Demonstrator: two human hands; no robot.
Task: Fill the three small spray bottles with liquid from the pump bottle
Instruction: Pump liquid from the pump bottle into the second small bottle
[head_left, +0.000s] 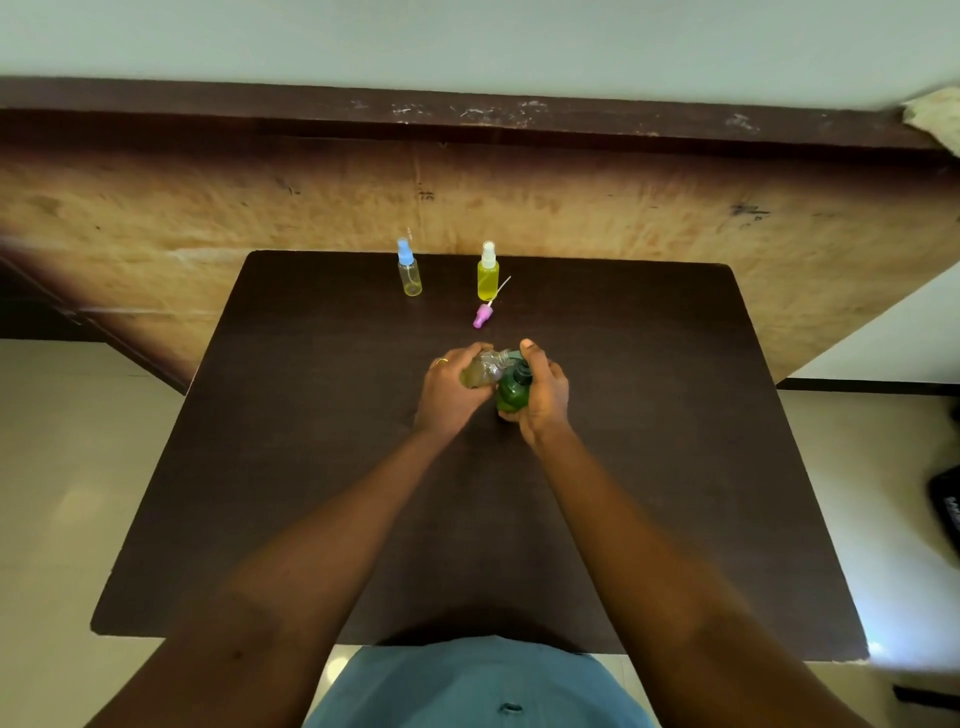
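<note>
Right grip (540, 396) on green pump bottle (513, 399)

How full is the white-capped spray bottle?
Nearly full: the white-capped spray bottle looks yellow right up to its shoulder.

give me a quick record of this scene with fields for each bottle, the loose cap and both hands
left hand: holds small clear bottle, tilted toward the pump spout
right hand: grips green pump bottle, a finger over the pump head
blue-capped bottle: upright, capped, little liquid
white-capped bottle: upright, capped, nearly full of yellow liquid
pink spray cap: lying on the table, dip tube showing
</note>
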